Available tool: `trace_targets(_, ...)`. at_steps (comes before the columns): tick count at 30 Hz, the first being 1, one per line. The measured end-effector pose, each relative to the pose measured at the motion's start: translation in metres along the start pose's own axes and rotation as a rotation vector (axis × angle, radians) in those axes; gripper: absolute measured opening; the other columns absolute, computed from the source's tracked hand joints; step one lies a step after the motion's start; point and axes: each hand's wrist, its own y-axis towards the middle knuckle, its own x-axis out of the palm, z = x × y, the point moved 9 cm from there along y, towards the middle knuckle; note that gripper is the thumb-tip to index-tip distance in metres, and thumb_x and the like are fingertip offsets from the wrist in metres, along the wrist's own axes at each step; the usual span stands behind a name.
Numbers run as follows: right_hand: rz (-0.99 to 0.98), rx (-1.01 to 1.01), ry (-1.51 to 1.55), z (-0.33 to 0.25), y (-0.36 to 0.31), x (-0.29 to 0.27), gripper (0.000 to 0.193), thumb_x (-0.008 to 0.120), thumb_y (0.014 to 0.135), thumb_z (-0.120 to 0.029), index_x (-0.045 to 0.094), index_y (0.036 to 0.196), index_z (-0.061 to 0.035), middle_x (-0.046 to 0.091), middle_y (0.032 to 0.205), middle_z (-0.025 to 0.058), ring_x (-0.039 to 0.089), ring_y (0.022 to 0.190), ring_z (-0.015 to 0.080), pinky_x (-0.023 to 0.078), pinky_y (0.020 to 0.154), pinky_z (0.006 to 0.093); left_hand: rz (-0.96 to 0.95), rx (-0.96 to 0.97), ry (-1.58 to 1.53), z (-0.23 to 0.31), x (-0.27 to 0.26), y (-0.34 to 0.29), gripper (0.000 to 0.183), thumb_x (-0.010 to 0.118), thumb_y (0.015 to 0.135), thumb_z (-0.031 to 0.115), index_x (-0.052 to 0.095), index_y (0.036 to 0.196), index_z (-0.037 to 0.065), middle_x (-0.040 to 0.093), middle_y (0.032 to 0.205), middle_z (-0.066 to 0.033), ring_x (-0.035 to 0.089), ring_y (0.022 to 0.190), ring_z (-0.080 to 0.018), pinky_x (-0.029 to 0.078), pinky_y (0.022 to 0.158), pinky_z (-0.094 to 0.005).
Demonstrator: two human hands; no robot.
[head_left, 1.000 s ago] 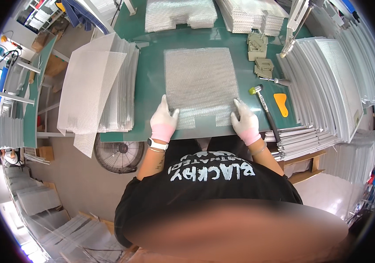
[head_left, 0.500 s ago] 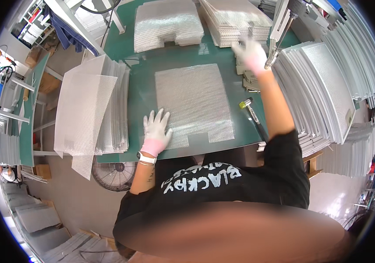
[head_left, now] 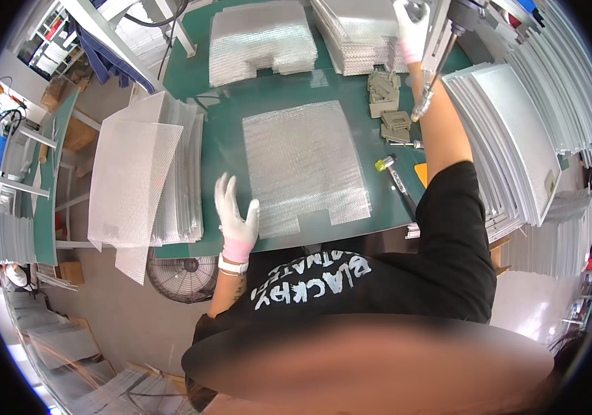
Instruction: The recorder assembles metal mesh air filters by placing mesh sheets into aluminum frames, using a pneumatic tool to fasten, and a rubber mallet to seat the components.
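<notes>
My left hand (head_left: 236,218), in a white glove with a pink cuff, is open, fingers raised and spread. It hovers beside the near left corner of a translucent bubble-textured sheet (head_left: 303,166) with a notch in its near edge. That sheet lies flat on the green table (head_left: 223,152). My right arm stretches to the far right. There my gloved right hand (head_left: 412,34) is beside a thick stack of similar sheets (head_left: 362,45), next to a metal post. Its thumb and fingers curve apart at the picture's top edge; I make out no held thing between them.
Another sheet stack (head_left: 261,41) lies at the back. Beige plastic parts (head_left: 383,90), more beige frames (head_left: 396,124) and a hammer (head_left: 396,181) with a yellow-green head lie at right. Mesh panels (head_left: 137,166) stand left, white-framed panels (head_left: 510,138) right. A powered screwdriver (head_left: 441,62) hangs nearby.
My right hand has moved farther away and up, past the beige parts to beside the far right stack. My left hand has lifted off the sheet's edge and shifted slightly left.
</notes>
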Motion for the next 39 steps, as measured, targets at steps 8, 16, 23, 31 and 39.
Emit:
trace_targets(8, -0.008, -0.002, 0.522, -0.097, -0.217, -0.034, 0.106, 0.085, 0.072, -0.022, 0.016, 0.149, -0.0001, 0.047, 0.130, 0.0157, 0.053, 0.114, 0.0231, 0.043, 0.103, 0.0375, -0.413, -0.176, -1.169, 0.076, 0.068, 0.014, 0.043, 0.059, 0.094, 0.018, 0.053, 0.131, -0.004, 0.055, 0.134, -0.0171, 0.058, 0.117, -0.0262, 0.044, 0.099, -0.0342)
trace_targets(16, -0.329, -0.146, -0.233, -0.161, -0.311, -0.085, 0.096, 0.088, 0.062, -0.035, 0.042, 0.140, -0.0024, 0.028, 0.142, 0.0282, 0.033, 0.132, 0.0449, 0.031, 0.109, 0.0534, 0.360, -0.276, -0.865, 0.034, -0.004, -0.010, 0.035, 0.047, 0.097, -0.002, 0.052, 0.132, -0.004, 0.058, 0.095, -0.0013, 0.049, 0.074, -0.0040, 0.040, 0.066, -0.0181)
trace_targets(23, -0.673, 0.240, -0.153, -0.098, -0.313, -0.078, 0.082, 0.074, 0.077, -0.013, 0.033, 0.147, -0.0026, 0.058, 0.129, 0.0252, 0.060, 0.116, 0.0334, 0.046, 0.099, 0.0359, 0.008, -0.305, -0.511, 0.019, 0.014, -0.020, 0.068, 0.073, 0.083, 0.013, 0.040, 0.140, -0.004, 0.053, 0.124, -0.0147, 0.057, 0.102, -0.0202, 0.049, 0.083, -0.0309)
trace_targets(31, -0.715, 0.300, -0.298, -0.058, -0.342, -0.054, 0.079, 0.075, 0.077, -0.024, 0.040, 0.146, -0.0080, 0.067, 0.096, 0.0192, 0.064, 0.078, 0.0296, 0.051, 0.075, 0.0355, -0.204, -0.136, 0.141, 0.010, 0.039, -0.002, 0.084, 0.082, 0.071, 0.033, 0.044, 0.137, -0.002, 0.057, 0.113, -0.0216, 0.059, 0.100, -0.0353, 0.049, 0.089, -0.0426)
trace_targets(39, -0.775, 0.265, -0.335, -0.043, -0.359, -0.044, 0.068, 0.071, 0.080, -0.026, 0.045, 0.140, -0.0049, 0.062, 0.120, 0.0223, 0.061, 0.109, 0.0365, 0.048, 0.094, 0.0406, -0.268, -0.117, 0.267, -0.009, 0.059, -0.009, 0.083, 0.079, 0.071, 0.038, 0.046, 0.136, -0.001, 0.059, 0.111, -0.0210, 0.059, 0.101, -0.0357, 0.049, 0.088, -0.0429)
